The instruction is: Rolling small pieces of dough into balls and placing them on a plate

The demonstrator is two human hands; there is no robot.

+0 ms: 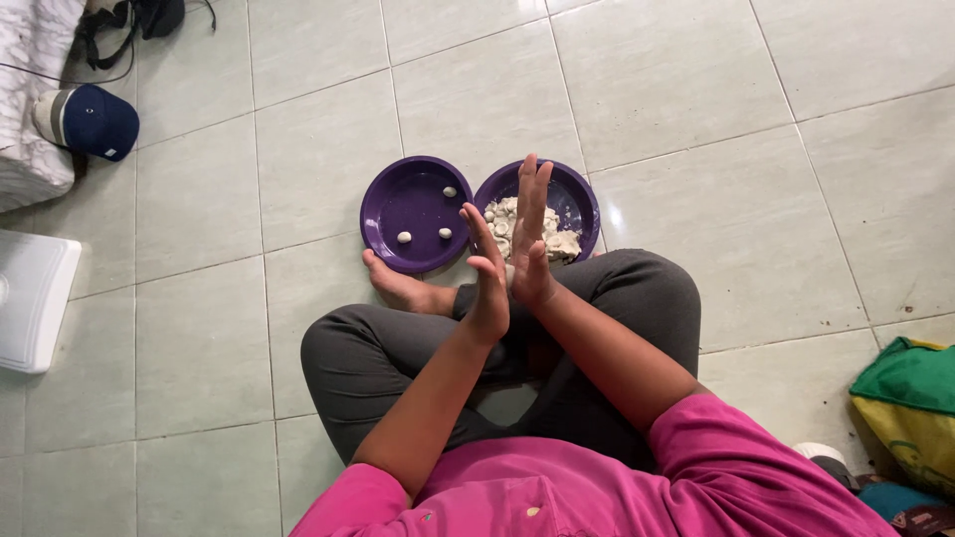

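I sit cross-legged on a tiled floor with my palms pressed flat together above my lap. My left hand (486, 283) lies against my right hand (531, 231), fingers straight and pointing away from me. Whatever may be between the palms is hidden. Just beyond my hands stand two purple plates side by side. The left plate (393, 204) carries three small whitish dough balls (445, 233). The right plate (577, 194) holds a heap of pale dough (559, 242), partly covered by my hands.
My bare foot (398, 285) touches the near rim of the left plate. A navy cap (95, 121) and black straps lie far left by a white cloth. A white flat box (32, 298) is at the left edge; a green-yellow bag (910, 398) sits at the right.
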